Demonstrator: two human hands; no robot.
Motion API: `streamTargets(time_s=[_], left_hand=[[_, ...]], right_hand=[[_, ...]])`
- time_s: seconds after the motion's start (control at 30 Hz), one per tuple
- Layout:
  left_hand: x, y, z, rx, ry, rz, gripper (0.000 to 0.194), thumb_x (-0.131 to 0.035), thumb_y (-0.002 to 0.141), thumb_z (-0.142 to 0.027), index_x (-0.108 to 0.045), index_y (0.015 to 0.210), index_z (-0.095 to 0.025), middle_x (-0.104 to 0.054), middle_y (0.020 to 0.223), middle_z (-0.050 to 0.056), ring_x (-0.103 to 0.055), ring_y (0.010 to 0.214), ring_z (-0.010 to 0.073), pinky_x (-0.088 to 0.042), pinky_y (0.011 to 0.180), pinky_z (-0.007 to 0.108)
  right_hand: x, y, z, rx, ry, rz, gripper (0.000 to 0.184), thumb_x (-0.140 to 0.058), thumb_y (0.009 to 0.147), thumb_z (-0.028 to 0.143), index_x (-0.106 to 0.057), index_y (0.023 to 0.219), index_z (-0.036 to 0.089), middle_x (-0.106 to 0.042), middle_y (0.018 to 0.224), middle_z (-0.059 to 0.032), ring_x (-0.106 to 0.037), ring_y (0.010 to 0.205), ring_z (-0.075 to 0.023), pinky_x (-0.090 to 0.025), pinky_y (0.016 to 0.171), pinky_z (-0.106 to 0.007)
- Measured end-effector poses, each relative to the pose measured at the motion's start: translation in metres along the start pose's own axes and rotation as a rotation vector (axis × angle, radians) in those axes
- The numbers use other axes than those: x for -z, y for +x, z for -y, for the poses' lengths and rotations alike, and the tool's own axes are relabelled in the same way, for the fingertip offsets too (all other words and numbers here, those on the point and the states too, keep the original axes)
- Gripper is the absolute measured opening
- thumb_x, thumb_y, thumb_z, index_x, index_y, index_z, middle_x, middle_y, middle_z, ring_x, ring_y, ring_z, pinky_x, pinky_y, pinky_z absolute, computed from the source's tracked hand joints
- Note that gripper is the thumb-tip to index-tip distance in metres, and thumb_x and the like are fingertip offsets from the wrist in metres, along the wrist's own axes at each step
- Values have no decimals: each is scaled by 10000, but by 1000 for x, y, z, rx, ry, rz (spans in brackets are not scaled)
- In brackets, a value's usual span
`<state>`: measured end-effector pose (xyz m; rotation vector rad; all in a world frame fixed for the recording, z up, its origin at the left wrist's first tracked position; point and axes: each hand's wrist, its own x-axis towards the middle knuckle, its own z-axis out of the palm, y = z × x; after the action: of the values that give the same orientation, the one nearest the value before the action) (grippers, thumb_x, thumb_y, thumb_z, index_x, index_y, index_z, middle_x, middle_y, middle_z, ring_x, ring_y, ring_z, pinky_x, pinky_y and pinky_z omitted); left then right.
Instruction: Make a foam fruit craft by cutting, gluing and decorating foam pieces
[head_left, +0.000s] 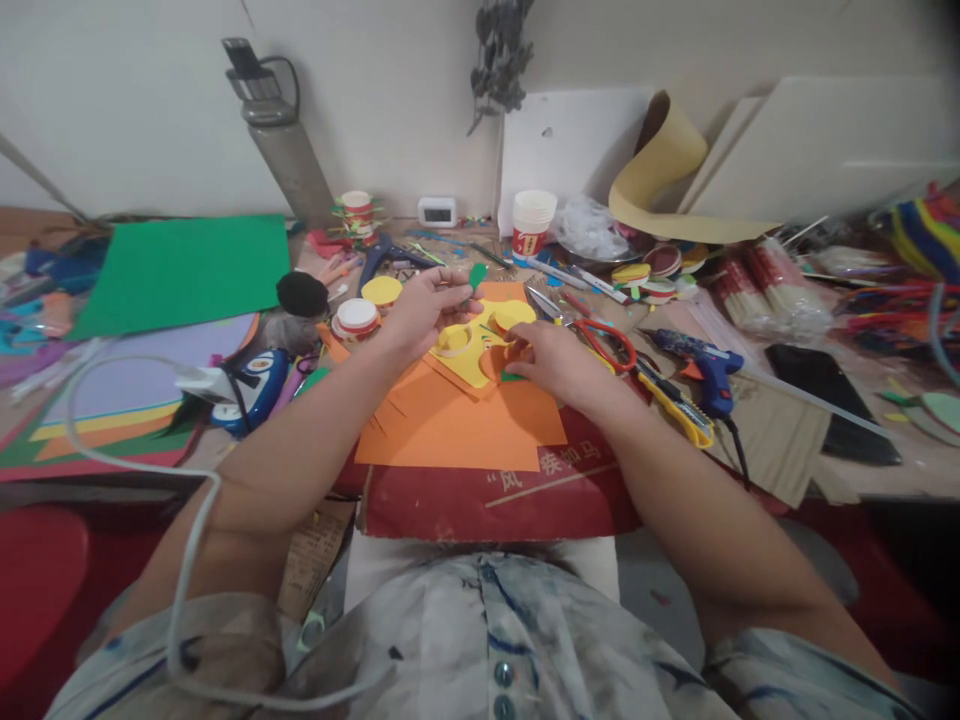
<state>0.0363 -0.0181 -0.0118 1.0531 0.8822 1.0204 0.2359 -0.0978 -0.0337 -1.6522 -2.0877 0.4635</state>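
Observation:
Between the thumb and fingers of my left hand (431,312) is a small green paper leaf (478,275), held up above the work area. My right hand (551,362) reaches down over the yellow paper (474,370), its fingers bent beside an orange paper piece (493,362); whether it pinches anything is hidden. On the yellow paper lie a yellow ring-like piece (454,341) and a yellow disc (513,315). Beneath them are orange sheets (457,430) on a red board (435,510).
Red-handled scissors (606,345), a yellow cutter (675,400) and a blue glue gun (701,365) lie to the right, near a black phone (832,400). Paper cups (533,222) and a tilted bottle (281,140) stand behind. A white cable (199,540) crosses the left side.

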Motion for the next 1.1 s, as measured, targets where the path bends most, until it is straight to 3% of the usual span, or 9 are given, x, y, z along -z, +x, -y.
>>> streamTargets(time_s=[0.07,0.13,0.27,0.37,0.53,0.7,0.93,1.03,1.1], left_hand=[[0,0,0,-7,-3,8,268,-805,792,-74,-598,937,-163,-732,770,-13,-734,668,98,-530,613,175],[0,0,-1,-4,-7,18,274,-790,801,-62,-628,999,-159,-730,775,-14,-748,697,104,-545,634,178],[-2,-3,-4,15,-6,40,337,-786,792,-52,-658,1087,-154,-726,774,-16,-756,707,112,-544,622,179],[-3,-4,-5,23,13,58,251,-792,790,-78,-658,992,-143,-718,752,-12,-746,685,113,-534,593,179],[-3,-6,-5,50,46,113,202,-807,772,-147,-615,837,-144,-730,755,15,-728,650,118,-507,544,178],[-2,-8,-5,47,129,191,225,-858,736,-209,-663,817,-132,-758,874,58,-737,790,142,-565,635,218],[1,-3,7,-24,195,306,336,-957,668,-230,-663,789,-122,-664,719,-10,-649,630,84,-574,635,219],[3,0,7,-17,87,310,411,-996,621,-263,-643,784,-129,-661,704,-23,-641,607,79,-577,610,211],[4,0,6,12,27,315,451,-1015,588,-281,-637,785,-132,-666,697,-26,-650,603,84,-581,599,210]], right_hand=[[-6,1,-1,-6,-13,11,412,-813,796,151,-732,1199,167,-747,1004,-102,-687,894,-217,-502,813,-323],[-6,2,-3,-47,16,28,402,-819,780,163,-739,1174,172,-735,925,-77,-669,828,-201,-486,752,-307],[8,4,-3,-95,155,112,80,-789,783,215,-715,805,195,-642,711,12,-559,661,-138,-392,614,-267],[18,4,-2,-133,344,129,175,-731,839,258,-659,693,195,-581,629,42,-487,588,-106,-346,565,-252],[23,5,-2,-327,681,18,195,-731,895,279,-655,733,202,-524,494,61,-423,434,-88,-318,442,-220],[26,10,1,-421,858,-123,241,-808,880,267,-628,738,194,-569,488,50,-509,401,-84,-430,406,-188],[20,15,-3,-320,970,-172,220,-781,887,290,-641,755,183,-580,528,36,-541,434,-89,-465,392,-180],[17,15,-8,-148,1043,-177,195,-718,916,392,-708,975,207,-691,772,-7,-623,579,-110,-507,442,-194],[15,15,-11,-7,1000,-198,325,-721,891,373,-701,1198,267,-728,1056,-36,-664,733,-130,-553,508,-215]])
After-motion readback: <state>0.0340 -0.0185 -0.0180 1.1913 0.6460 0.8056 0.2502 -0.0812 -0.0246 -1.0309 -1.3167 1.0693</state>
